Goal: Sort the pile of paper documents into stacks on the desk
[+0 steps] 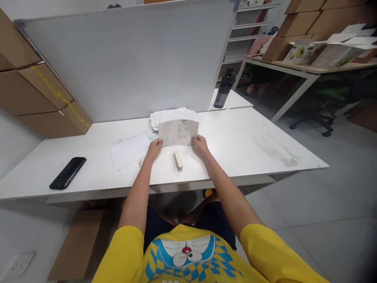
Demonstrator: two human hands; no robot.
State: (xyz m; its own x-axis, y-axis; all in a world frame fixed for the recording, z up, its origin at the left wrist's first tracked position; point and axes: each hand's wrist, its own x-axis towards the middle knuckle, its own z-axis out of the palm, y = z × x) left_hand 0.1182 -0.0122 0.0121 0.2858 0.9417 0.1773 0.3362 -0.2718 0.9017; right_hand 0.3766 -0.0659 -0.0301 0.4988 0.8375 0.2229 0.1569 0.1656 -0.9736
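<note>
A printed sheet of paper (pixel 178 133) with a crease down its middle is held up over the white table (pixel 235 145). Its left edge is pinched by my left hand (pixel 154 148), and its right edge by my right hand (pixel 201 145). Just below the sheet, between my forearms, lies a cream stapler (pixel 178 160). Behind the sheet rests an untidy stack of papers (pixel 165 115), partly covered by it. To the left of my left hand some flat blank sheets (pixel 129 151) lie on the table.
A black phone (pixel 68 173) lies at the table's left. A whiteboard (pixel 132 59) stands along the back, with cardboard boxes (pixel 41 94) to its left. A dark bottle (pixel 224 88) stands at the back right. Underneath, a cardboard box (pixel 78 243) sits at the left.
</note>
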